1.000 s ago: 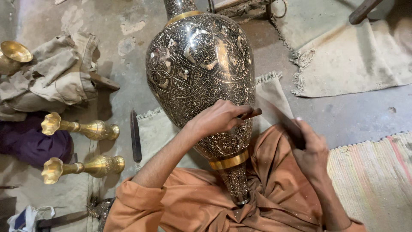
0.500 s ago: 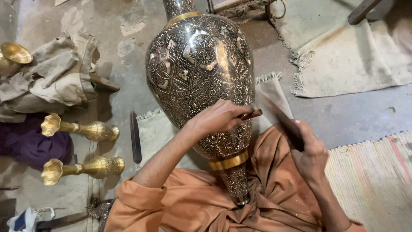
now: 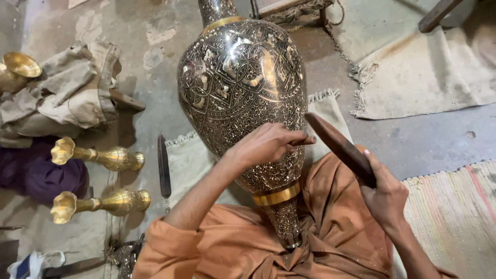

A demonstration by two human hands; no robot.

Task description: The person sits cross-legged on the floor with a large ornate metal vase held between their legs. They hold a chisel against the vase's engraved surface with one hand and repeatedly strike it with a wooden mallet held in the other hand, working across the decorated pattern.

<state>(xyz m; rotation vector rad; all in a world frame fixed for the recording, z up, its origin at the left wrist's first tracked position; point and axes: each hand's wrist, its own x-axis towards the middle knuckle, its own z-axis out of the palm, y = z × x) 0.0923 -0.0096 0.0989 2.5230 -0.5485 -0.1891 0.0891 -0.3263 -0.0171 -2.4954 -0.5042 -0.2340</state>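
- Engraved vase — laid across the lap, its body already densely patterned.
- Left hand — closed on a thin chisel pressed against the vase.
- Right hand — gripping a wooden mallet, raised.

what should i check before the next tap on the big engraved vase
1. Left hand braced on the vase: ok.
2. Small tool in that hand, tip against the metal: cannot tell, tip hidden.
3. Right hand grips the wooden mallet: ok.
4. Mallet raised clear of the tool: ok.
5. Vase lying steady across the lap: ok.
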